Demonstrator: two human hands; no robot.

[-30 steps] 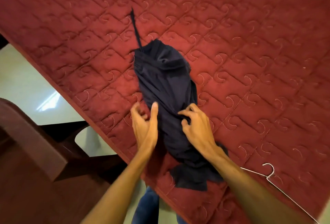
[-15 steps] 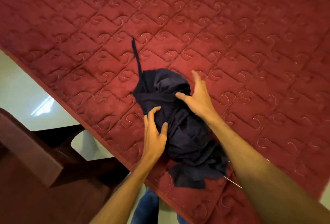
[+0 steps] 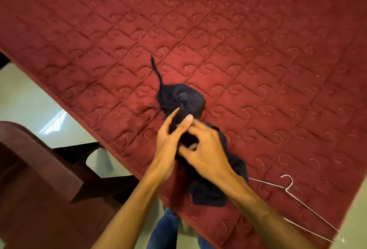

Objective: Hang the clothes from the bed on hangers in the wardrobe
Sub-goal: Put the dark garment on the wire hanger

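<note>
Left hand and right hand clutch the bunched navy garment; the wire hanger lies at four o'clock, nearer the right.

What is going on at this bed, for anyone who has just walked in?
A person stands at the edge of the bed, working on a dark garment bunched up on the red quilt. The left hand and right hand both grip its fabric near the middle. A wire hanger lies on the quilt to the right, untouched. The garment is not yet on it.
</note>
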